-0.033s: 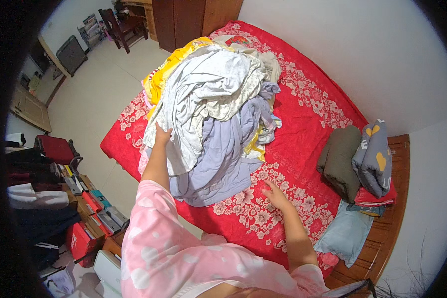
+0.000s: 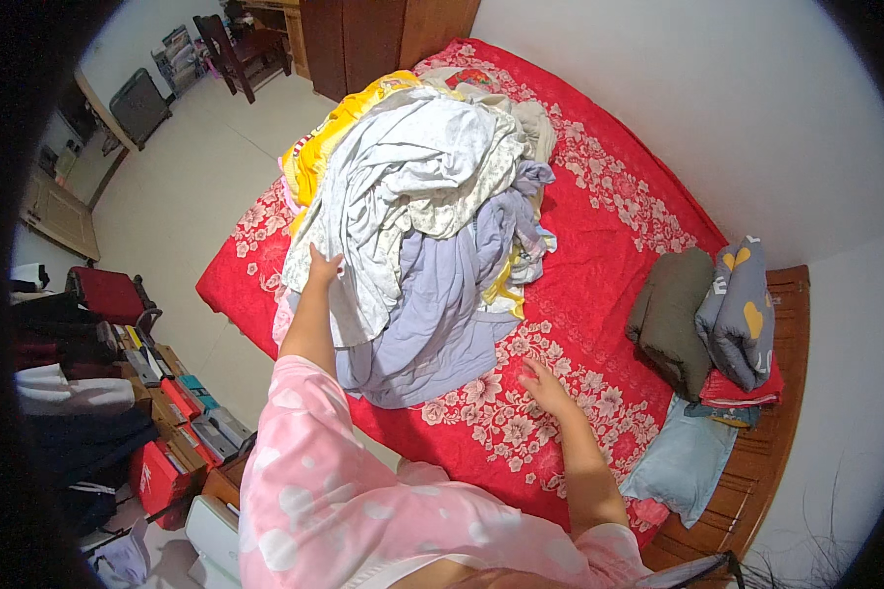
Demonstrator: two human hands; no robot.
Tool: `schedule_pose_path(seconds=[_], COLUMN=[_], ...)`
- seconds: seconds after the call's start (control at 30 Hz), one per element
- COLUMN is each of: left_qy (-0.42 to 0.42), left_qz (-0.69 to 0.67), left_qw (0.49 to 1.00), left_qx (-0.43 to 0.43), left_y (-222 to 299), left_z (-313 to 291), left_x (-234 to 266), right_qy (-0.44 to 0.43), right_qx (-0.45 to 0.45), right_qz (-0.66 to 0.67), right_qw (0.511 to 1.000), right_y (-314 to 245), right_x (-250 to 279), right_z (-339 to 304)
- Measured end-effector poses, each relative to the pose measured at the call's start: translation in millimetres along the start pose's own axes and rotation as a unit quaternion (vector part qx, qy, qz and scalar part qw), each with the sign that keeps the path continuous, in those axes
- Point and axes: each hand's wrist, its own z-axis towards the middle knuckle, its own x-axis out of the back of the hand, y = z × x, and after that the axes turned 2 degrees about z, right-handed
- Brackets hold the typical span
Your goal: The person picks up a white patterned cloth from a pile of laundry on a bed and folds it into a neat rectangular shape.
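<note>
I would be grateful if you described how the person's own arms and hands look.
The left hand and right hand are bare, with no gloves. The left sleeve is loose, pale pink fabric with large, rounded white spots, leaving the forearm bare. The right sleeve is pale pink too.

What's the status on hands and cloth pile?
Left hand at white cloth, grip unclear. Right hand open, over red bedsheet. Cloth pile heaped. Lavender cloth lies between hands.
</note>
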Motion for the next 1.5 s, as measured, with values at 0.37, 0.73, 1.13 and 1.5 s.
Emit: schedule_pose_path(seconds=[0.37, 0.73, 1.13, 1.5], left_qy=[-0.302, 0.102, -0.415, -0.610], left_qz=[0.166, 0.311, 0.223, 0.056], left_qw=[0.891, 0.932, 0.869, 0.752], left_qx=[-0.295, -0.156, -0.154, -0.243], left_y=[25, -14, 42, 13], left_z=[-182, -31, -293, -313], left_x=[-121, -15, -119, -120], right_qy=[-0.041, -0.076, 0.038, 0.097], right_qx=[-0.029, 0.030, -0.057, 0.082], right_qz=[0.115, 0.088, 0.308, 0.228], right_qw=[0.992, 0.993, 0.949, 0.965], right_y=[0, -35, -59, -31], right_x=[-11, -31, -16, -4], right_z=[27, 40, 50, 51])
